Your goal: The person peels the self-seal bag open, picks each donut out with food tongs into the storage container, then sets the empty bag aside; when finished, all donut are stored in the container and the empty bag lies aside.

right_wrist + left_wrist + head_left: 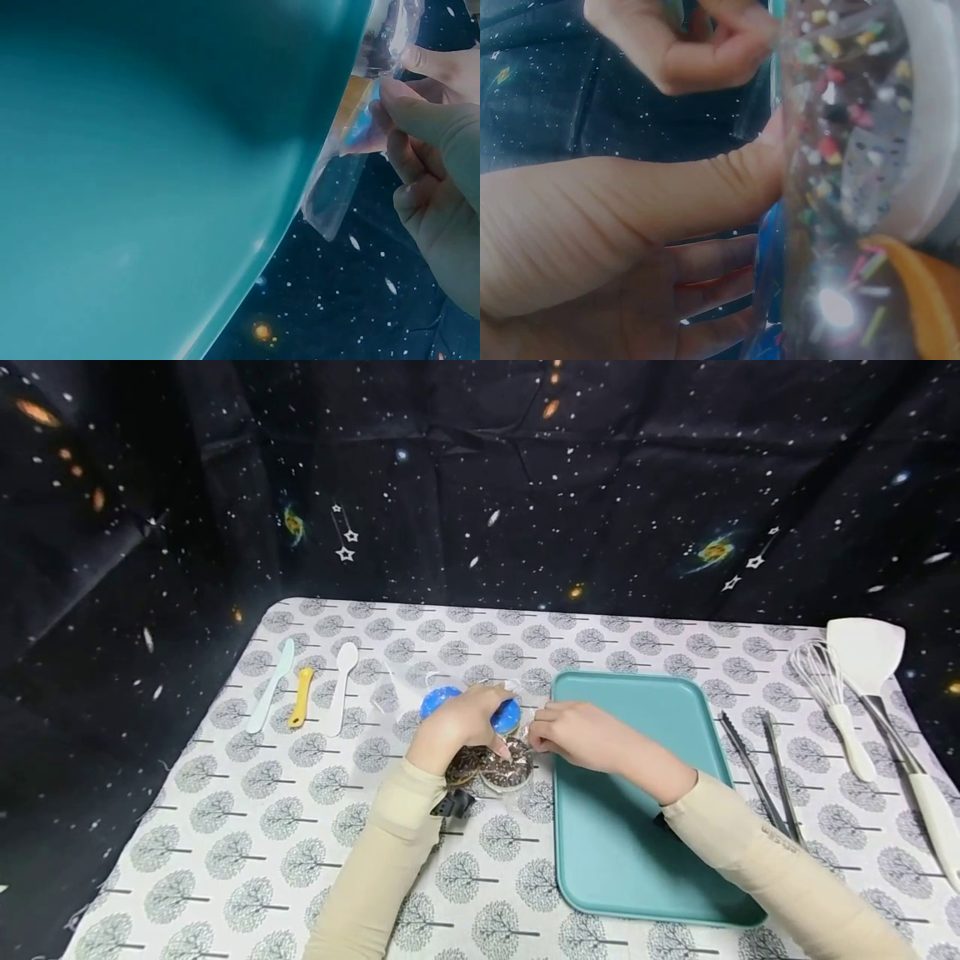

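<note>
Blue-iced donuts (437, 699) and chocolate donuts (510, 773) with sprinkles lie in a clear plastic bag (334, 199) on the table. My left hand (467, 718) spreads over the bag and holds it, its thumb on a chocolate donut and its fingers by a blue one. With curled fingers, my right hand (573, 733) pinches the bag's right edge, beside the teal tray (630, 852). In the left wrist view, colourful sprinkles (829, 146) show close up through the film.
Left on the tree-print cloth lie a mint knife (272, 687), a yellow-handled utensil (301, 697) and a white spoon (342, 689). Right of the tray are black tongs (753, 777), a whisk (832, 706) and a white spatula (866, 652). A dark starry cloth hangs behind.
</note>
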